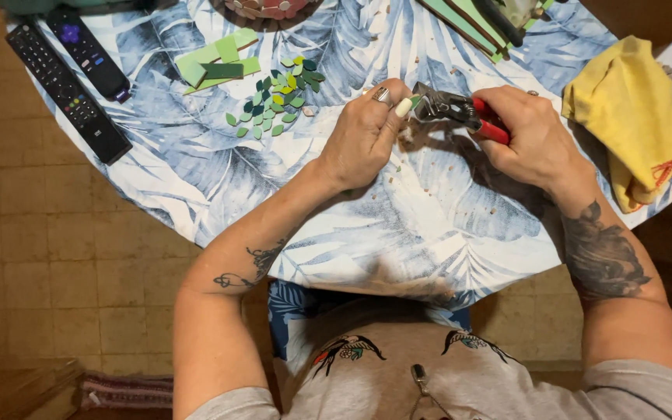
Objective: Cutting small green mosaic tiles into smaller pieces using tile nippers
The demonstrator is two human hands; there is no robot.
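Near the middle of the table (pixel 429 233), the left hand (pixel 363 136) pinches a tiny green tile piece (pixel 414 101), which looks hard, light and easy to snap, while the right hand (pixel 534 140) squeezes the red-handled nippers (pixel 460 110) biting its edge.

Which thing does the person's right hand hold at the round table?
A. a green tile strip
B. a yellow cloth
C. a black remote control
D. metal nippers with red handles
D: the right hand grips the metal nippers with red handles, whose tip meets a small piece held by the left hand.
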